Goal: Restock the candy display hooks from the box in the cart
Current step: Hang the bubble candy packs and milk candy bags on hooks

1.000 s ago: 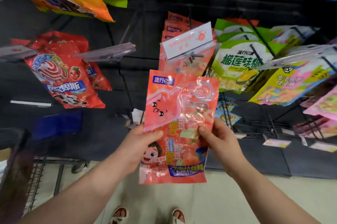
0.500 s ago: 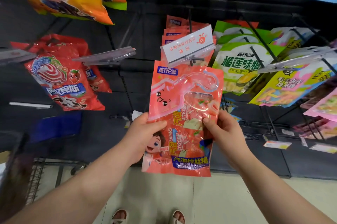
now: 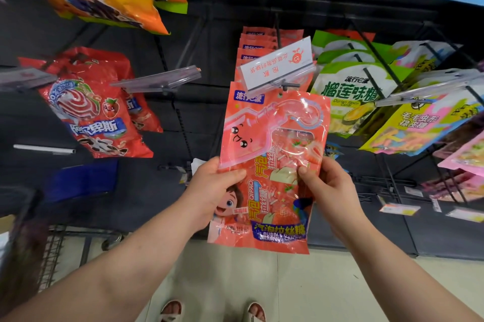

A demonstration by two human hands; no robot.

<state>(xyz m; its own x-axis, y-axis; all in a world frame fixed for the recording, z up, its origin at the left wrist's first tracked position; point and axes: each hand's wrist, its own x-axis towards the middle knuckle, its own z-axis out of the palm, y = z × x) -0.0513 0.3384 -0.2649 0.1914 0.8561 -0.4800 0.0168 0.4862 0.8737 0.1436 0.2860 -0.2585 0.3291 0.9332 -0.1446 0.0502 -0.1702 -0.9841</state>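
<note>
Both hands held one flat, glossy coral-red plastic candy bag [image 3: 272, 164] printed with a cartoon face and a clear window. The left hand [image 3: 212, 188] gripped its left edge, thumb across the front; the right hand [image 3: 323, 185] pinched the right edge the same way. The bag stood upright in front of the black display wall, its top edge right at the tip of a black metal hook [image 3: 286, 84] bearing a white price-label card [image 3: 277, 65]. Whether the hook had entered the bag's hang hole could not be told. A row of matching coral-red bags [image 3: 255, 46] hung behind on that hook. Green durian candy bags [image 3: 348, 91] hung just to the right, red lollipop bags [image 3: 91, 109] well to the left.
</note>
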